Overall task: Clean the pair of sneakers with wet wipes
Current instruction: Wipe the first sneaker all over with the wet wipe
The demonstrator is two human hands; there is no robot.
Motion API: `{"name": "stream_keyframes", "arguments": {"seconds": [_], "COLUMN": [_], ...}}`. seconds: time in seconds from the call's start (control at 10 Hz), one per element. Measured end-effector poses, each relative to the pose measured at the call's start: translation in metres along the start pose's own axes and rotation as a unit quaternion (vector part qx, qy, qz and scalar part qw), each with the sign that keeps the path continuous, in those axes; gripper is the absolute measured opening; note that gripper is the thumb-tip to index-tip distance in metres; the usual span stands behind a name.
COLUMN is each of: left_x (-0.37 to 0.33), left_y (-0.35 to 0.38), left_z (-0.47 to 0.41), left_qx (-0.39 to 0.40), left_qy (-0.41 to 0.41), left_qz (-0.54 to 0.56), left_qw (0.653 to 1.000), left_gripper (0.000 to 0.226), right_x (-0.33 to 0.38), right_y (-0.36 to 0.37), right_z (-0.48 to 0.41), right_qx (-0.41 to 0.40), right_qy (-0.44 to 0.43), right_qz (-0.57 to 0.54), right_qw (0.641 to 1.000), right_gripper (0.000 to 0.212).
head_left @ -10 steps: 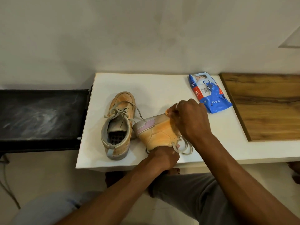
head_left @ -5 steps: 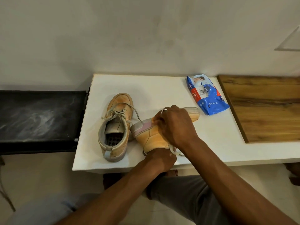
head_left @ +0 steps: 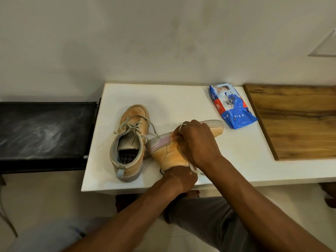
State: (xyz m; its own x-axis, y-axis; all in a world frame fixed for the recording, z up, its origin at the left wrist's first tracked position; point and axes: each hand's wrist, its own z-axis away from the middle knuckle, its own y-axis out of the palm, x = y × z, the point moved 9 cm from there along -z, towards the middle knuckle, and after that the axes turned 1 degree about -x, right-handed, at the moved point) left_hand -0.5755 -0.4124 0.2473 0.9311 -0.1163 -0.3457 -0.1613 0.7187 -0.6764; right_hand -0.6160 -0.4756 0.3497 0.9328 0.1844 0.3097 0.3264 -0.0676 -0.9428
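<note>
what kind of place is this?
Likely a room at home, not a lab: low white table against a plain painted wall, a retail wet-wipes pack, a worn sneaker standing beside the held sneaker.

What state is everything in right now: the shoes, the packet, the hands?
Standing sneaker: upright on table, laces loose, untouched.
Held sneaker: tipped on its side, being gripped.
Wipes pack: lying flat, looks closed.
Left hand: grips the tipped shoe's near end.
Right hand: curled over its upper; no wipe visible.
</note>
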Motion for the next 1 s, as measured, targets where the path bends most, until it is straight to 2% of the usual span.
{"name": "stream_keyframes", "arguments": {"seconds": [0.1,0.2,0.3,0.4,0.5,0.6,0.7,0.8,0.9,1.0], "left_x": [-0.014,-0.009,-0.003,-0.006,-0.013,-0.013,-0.018,-0.015,-0.014,-0.012], "left_y": [0.002,-0.006,-0.003,0.000,-0.001,-0.004,-0.013,-0.011,-0.002,-0.001], "left_z": [-0.006,0.000,-0.006,-0.005,-0.001,0.001,-0.005,-0.005,-0.001,-0.003], "left_qx": [-0.018,-0.030,-0.030,-0.015,-0.001,0.000,-0.052,-0.044,-0.001,0.003], "left_qy": [0.062,0.009,-0.002,0.047,0.097,0.067,0.038,0.049,0.093,0.062], "left_qz": [-0.151,-0.041,0.011,0.032,-0.051,-0.097,-0.134,-0.097,-0.083,-0.101], "left_qw": [0.986,0.999,0.999,0.998,0.994,0.993,0.989,0.993,0.992,0.993], "left_gripper": [0.039,0.041,0.040,0.040,0.043,0.041,0.044,0.040,0.041,0.040], "right_x": [-0.014,-0.041,-0.029,0.006,0.019,-0.004,-0.036,-0.021,0.009,0.006], "right_y": [-0.007,-0.016,-0.010,0.003,0.007,-0.007,-0.020,-0.012,0.003,0.002], "right_z": [-0.001,0.000,0.003,0.009,0.011,0.005,0.004,0.007,0.012,0.012], "right_qx": [0.000,-0.004,0.018,0.046,0.034,0.003,-0.014,-0.001,0.022,0.014], "right_qy": [0.008,0.049,0.004,-0.078,-0.103,-0.056,0.006,-0.035,-0.090,-0.086], "right_qz": [0.030,0.055,0.031,-0.005,0.010,0.059,0.072,0.058,0.030,0.037], "right_qw": [1.000,0.997,0.999,0.996,0.994,0.997,0.997,0.998,0.995,0.996], "right_gripper": [0.019,0.015,0.012,0.012,0.011,0.012,0.010,0.010,0.010,0.011]}}
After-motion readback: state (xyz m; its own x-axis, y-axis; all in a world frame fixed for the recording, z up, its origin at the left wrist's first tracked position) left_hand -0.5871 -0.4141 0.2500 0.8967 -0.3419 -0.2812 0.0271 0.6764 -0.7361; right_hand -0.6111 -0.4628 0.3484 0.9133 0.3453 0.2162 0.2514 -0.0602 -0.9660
